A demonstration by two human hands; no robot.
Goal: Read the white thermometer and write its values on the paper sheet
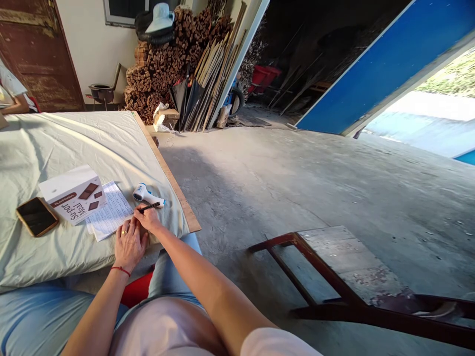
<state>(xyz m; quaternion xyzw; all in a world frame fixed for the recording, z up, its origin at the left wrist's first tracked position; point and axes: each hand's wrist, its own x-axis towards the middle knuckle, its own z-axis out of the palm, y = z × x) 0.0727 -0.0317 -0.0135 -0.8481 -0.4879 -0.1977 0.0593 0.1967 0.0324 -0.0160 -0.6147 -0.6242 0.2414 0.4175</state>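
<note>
My right hand (147,218) grips a black pen (151,206) close to the table's front edge. Just left of it, my left hand (129,241) lies flat, fingers stretched out, with a ring on one finger. Beneath both hands is a brownish surface, mostly covered, so I cannot tell what it is. Sheets of paper with dense writing (111,210) lie beyond my left hand. A white and blue infrared thermometer (146,194) rests on the cloth just past the pen. Left of the papers stand a white box with brown print (74,195) and a phone (37,216).
A pale cloth (74,138) covers the table, leaving its wooden right edge (166,173) bare. An overturned wooden chair (345,267) is on the concrete floor at right. Stacked firewood (159,69) lines the back wall. Another person's arm (18,104) shows at far left.
</note>
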